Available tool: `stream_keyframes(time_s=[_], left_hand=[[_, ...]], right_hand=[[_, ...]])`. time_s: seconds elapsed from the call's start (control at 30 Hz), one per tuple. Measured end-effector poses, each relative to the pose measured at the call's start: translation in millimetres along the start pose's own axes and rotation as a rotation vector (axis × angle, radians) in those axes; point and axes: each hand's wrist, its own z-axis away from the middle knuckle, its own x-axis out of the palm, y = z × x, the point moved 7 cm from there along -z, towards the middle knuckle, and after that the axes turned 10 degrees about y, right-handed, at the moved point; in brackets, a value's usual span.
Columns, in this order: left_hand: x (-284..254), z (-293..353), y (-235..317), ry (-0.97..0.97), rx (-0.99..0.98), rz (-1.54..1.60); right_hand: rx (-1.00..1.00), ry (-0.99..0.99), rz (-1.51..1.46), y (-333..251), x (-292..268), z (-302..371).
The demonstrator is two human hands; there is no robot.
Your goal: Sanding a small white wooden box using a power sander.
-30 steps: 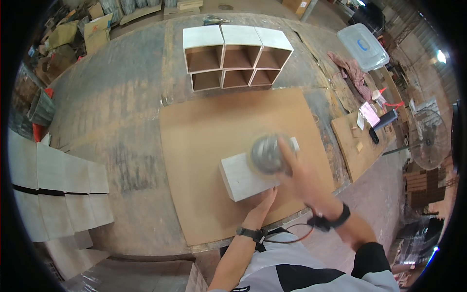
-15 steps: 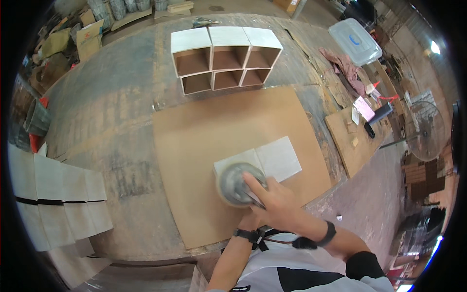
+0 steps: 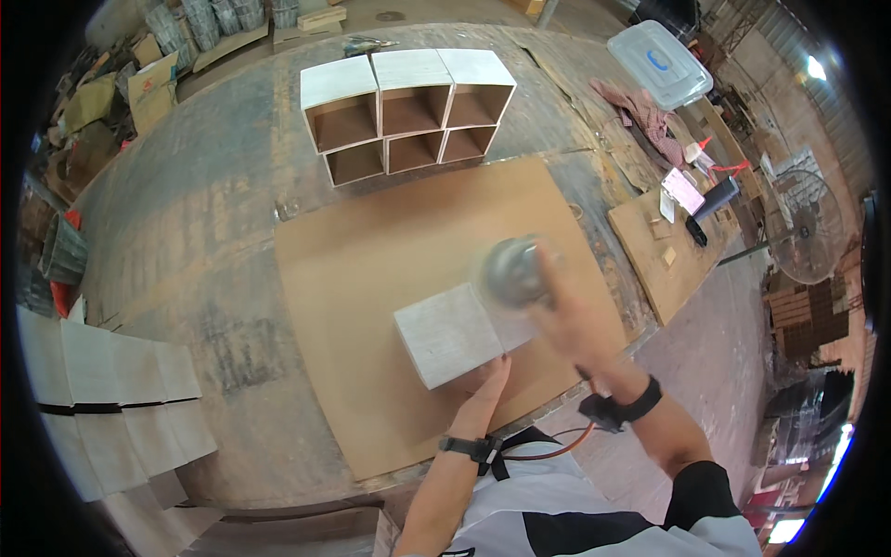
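Observation:
Two whitewashed wooden boxes stand side by side on a brown board. The left box shows its whole pale top; the right box is mostly hidden by my right hand and the tool. My right hand, blurred by motion, is wrapped round a round grey handheld sander over the far part of the right box. I cannot tell whether its disc touches the wood. My left hand grips the boxes at their near side, by the seam, some fingers hidden. A hose runs from near my right wrist.
Beyond the board stands a block of open-fronted white boxes. More white boxes are stacked at the left. On the right lie a wooden plank with small items, a cloth and a clear lidded bin. A fan stands past them.
My right hand has carried the sander right and away from me, from the left box to the right one. The left box top is now uncovered, and my left hand shows at its side.

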Motion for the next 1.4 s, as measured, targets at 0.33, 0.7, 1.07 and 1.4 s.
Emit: stream_keyframes(time_s=[0.33,0.7,1.07,1.4], left_hand=[[-6.2,-7.8,-1.3,0.008,0.005,-0.021],[18.8,-11.5,7.3,-0.032,0.032,-0.005],[12.6,-7.9,3.2,-0.04,0.026,-0.02],[1.8,-5.5,-0.2,-0.031,0.016,-0.03]], right_hand=[[-0.038,-0.115,-0.127,-25.1,16.5,11.0],[-0.1,-0.157,0.114,-33.8,22.2,37.1],[-0.182,0.072,0.054,-33.3,10.7,54.6],[-0.218,-0.049,-0.002,-46.3,18.1,64.9]])
